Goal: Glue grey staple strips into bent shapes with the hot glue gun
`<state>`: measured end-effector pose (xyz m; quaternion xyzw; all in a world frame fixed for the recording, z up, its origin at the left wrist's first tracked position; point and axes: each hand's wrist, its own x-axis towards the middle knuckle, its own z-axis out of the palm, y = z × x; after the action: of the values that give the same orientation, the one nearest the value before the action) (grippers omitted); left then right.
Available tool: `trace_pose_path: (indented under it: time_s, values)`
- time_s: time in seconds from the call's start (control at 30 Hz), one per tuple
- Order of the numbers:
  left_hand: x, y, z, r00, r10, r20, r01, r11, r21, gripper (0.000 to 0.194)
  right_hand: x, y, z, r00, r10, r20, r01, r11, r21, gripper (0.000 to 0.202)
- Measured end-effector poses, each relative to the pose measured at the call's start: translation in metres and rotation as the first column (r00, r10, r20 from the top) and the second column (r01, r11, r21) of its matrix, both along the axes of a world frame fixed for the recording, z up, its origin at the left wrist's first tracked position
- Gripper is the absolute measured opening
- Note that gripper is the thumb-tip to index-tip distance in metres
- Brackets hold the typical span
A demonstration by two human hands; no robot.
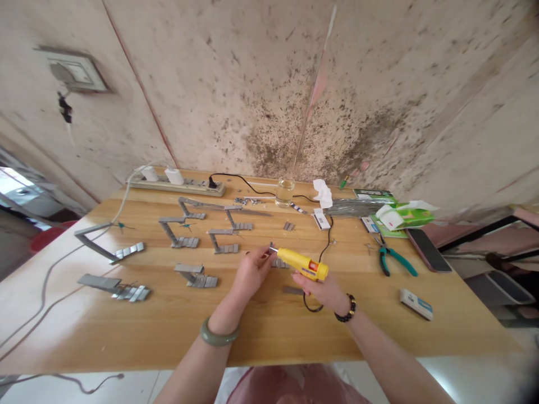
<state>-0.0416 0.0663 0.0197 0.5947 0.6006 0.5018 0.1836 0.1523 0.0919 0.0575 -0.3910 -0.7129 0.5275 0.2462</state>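
Note:
My right hand [318,287] is wrapped round the handle of a yellow glue gun [301,262], whose nozzle points left. At the nozzle tip, my left hand [254,270] pinches a small dark piece [269,250], too small to make out well. Just under the nozzle lies a grey slatted piece [279,263], partly hidden by the gun. A flat grey strip [292,290] rests beside my right hand. Left of my hands stand several grey angled pieces with slatted feet, among them one [223,241] near my left hand and another [196,276] further left.
A glass of liquid [285,192] stands at the back, near a power strip [177,184]. To the right are teal-handled pliers [396,261], a phone [428,250], a small box [416,304], grey wires [351,207] and a green tissue pack [410,215]. The gun's black cable trails backward.

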Motion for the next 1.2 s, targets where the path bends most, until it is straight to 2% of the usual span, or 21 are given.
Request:
trace_pose_path:
  time_s: [0.13,0.57,0.77,0.9,0.97,1.03,1.07,1.13,1.2]
  values:
    - [0.0,0.0,0.0,1.0,-0.011,0.003,0.011,1.0,-0.013,0.025,-0.001,-0.002,0.004,1.0,-0.003,-0.015,0.003,1.0,0.009,0.025]
    - [0.0,0.0,-0.001,0.999,-0.023,0.025,0.024,0.999,-0.03,0.02,0.003,0.0,-0.002,1.0,-0.017,-0.004,0.017,1.0,-0.008,0.029]
    - [0.0,0.001,-0.003,0.999,-0.028,0.034,0.029,0.999,-0.037,0.02,0.003,0.001,-0.001,0.999,-0.015,0.039,0.011,0.996,0.091,0.03]
    - [0.0,0.001,-0.003,0.999,0.002,0.032,-0.001,0.999,-0.042,0.024,0.012,0.004,-0.005,0.998,-0.051,0.035,0.044,0.983,0.178,0.024]
    - [0.0,0.0,-0.002,1.0,0.001,0.01,-0.001,0.999,-0.038,0.025,0.022,0.007,-0.006,0.997,-0.036,0.072,0.011,0.947,0.321,0.021]
    - [0.0,0.0,0.0,1.0,-0.003,-0.01,0.002,0.999,-0.039,0.025,0.035,0.01,-0.005,0.99,0.005,0.144,-0.078,0.86,0.504,0.017]
    - [0.0,0.0,0.0,1.0,0.0,-0.015,-0.001,0.999,-0.04,0.025,0.042,0.012,-0.004,0.98,0.014,0.199,-0.124,0.823,0.554,0.017]
    - [0.0,-0.001,0.001,1.0,0.011,-0.018,-0.012,0.999,-0.049,0.026,0.056,0.016,-0.003,0.92,-0.006,0.393,-0.243,0.776,0.582,0.02]
    - [0.0,-0.001,0.002,1.0,0.018,-0.007,-0.018,0.998,-0.059,0.026,0.07,0.02,-0.004,0.823,-0.063,0.565,-0.34,0.742,0.578,0.023]
